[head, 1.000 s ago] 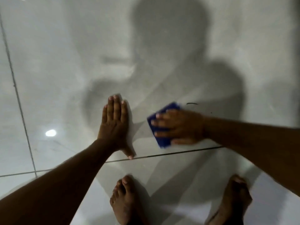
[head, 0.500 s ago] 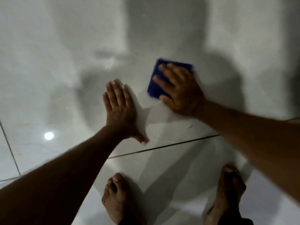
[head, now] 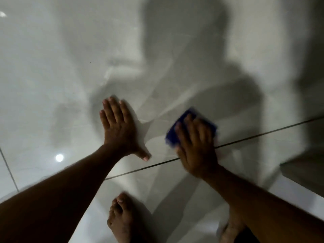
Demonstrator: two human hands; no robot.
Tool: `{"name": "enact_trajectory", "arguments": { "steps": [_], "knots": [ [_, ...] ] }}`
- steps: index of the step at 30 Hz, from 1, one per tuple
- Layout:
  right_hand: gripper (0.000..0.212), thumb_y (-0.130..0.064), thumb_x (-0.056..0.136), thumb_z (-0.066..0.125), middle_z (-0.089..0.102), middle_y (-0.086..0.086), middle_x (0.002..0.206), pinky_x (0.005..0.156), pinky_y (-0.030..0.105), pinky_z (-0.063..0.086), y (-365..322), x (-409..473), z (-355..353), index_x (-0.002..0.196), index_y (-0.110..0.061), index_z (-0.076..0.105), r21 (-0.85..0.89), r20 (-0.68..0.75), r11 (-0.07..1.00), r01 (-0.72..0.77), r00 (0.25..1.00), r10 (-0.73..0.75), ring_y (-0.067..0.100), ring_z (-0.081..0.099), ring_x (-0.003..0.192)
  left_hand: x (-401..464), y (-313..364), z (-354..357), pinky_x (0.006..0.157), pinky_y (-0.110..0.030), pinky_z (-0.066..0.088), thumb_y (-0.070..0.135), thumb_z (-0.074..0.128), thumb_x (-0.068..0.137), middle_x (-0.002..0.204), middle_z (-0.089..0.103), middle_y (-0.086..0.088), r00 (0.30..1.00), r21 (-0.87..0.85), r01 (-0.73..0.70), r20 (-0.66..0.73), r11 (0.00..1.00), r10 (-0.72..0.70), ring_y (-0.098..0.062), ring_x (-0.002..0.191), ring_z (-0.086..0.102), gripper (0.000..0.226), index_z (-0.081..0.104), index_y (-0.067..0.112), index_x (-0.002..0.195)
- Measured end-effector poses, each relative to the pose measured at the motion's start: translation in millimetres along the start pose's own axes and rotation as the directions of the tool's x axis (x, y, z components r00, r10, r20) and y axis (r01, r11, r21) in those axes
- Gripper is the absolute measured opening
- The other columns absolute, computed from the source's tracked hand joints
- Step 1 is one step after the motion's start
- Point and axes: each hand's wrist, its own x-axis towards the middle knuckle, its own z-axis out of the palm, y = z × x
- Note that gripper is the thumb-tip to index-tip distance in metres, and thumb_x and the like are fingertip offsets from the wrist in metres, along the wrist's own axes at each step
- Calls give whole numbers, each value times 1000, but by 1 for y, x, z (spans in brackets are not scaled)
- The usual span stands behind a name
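My left hand (head: 121, 128) lies flat on the glossy white tiled floor (head: 70, 67), fingers straight and together, thumb spread to the right. My right hand (head: 197, 146) presses a blue cloth (head: 175, 135) flat against the floor, fingers straight on top of it. The cloth is blurred and mostly hidden under the hand; its far and left edges show. It lies just beyond a dark grout line (head: 263, 135) that runs across the floor.
My two bare feet stand near the bottom edge, the left foot (head: 121, 220) between my arms, the right foot (head: 231, 228) partly hidden by my right forearm. A raised step or ledge (head: 305, 171) sits at the right. A lamp reflection (head: 59, 157) shines at left.
My right hand has slid the blue cloth back toward me and to the right, down to the grout line. My left hand stays planted on the tile.
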Motion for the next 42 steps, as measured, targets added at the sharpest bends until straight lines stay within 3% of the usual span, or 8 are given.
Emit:
{"name": "enact_trajectory", "arguments": {
  "steps": [4, 7, 11, 15, 20, 27, 37, 42],
  "knots": [
    [60, -44, 94, 48, 33, 13, 157, 112, 55, 30, 115, 17, -33, 149, -26, 35, -92, 286, 572, 815, 571, -769, 37, 29, 144, -1, 2, 1, 113, -64, -15, 92, 56, -6, 151, -32, -36, 1000, -2, 1, -11, 1000, -1, -48, 138, -36, 197, -27, -4, 144],
    [63, -45, 97, 42, 30, 17, 157, 112, 56, 28, 117, 32, -29, 154, -25, 23, -176, -50, 981, 81, 995, -91, 41, 30, 142, -2, 2, 1, 113, -63, -18, 94, 54, -6, 151, -32, -36, 1000, -8, -1, -3, 1000, 1, -48, 138, -35, 197, -26, -4, 144],
    [58, -43, 96, 46, 37, 22, 153, 109, 57, 26, -25, 35, 4, 146, -15, 42, 122, -250, 758, -640, 720, 648, 45, 36, 137, -6, 0, -5, 113, -61, -17, 94, 56, 1, 152, -26, -37, 999, -1, -43, -3, 999, 43, -50, 141, -29, 193, -19, -8, 146],
    [63, -46, 91, 48, 29, 13, 159, 113, 57, 24, -41, 47, 5, 149, -24, 35, 80, -10, 997, 3, 1000, -2, 39, 26, 144, -9, -49, -16, 118, -61, 7, 102, 45, 12, 160, -1, -30, 984, 67, -156, -82, 986, 161, -46, 147, 1, 183, -6, -4, 152],
    [56, -48, 95, 45, 29, 9, 160, 117, 53, 19, 54, 116, -26, 148, -29, 39, 3, 195, 596, 803, 584, -788, 35, 22, 147, -25, -98, -17, 116, -66, -1, 97, 59, 7, 160, -21, -24, 997, -3, 83, 6, 997, -83, -37, 147, -25, 187, -18, 3, 150],
    [60, -48, 98, 38, 27, 21, 158, 112, 59, 23, 7, 36, 1, 151, -20, 32, 40, -206, 812, -582, 791, 577, 45, 27, 142, -13, -107, -1, 113, -60, -12, 100, 55, 6, 159, -28, -17, 997, -107, 65, -32, 992, -69, -29, 143, -36, 187, -28, 11, 148],
    [58, -47, 90, 50, 29, 9, 160, 116, 52, 17, -108, 126, 10, 145, -30, 43, 68, 39, 875, 480, 875, -483, 36, 25, 146, -13, -114, 2, 114, -62, -10, 101, 51, 7, 158, -28, -22, 999, -86, 27, -28, 996, -30, -30, 140, -39, 186, -25, 5, 148],
    [59, -49, 96, 43, 29, 19, 158, 111, 58, 27, 38, 51, -10, 150, -25, 33, -55, -142, 979, -196, 972, 187, 44, 30, 141, -14, -109, 2, 114, -61, -11, 97, 61, 8, 159, -27, -20, 998, -85, 46, -34, 995, -49, -30, 144, -34, 187, -27, 9, 148]
  ]
}}
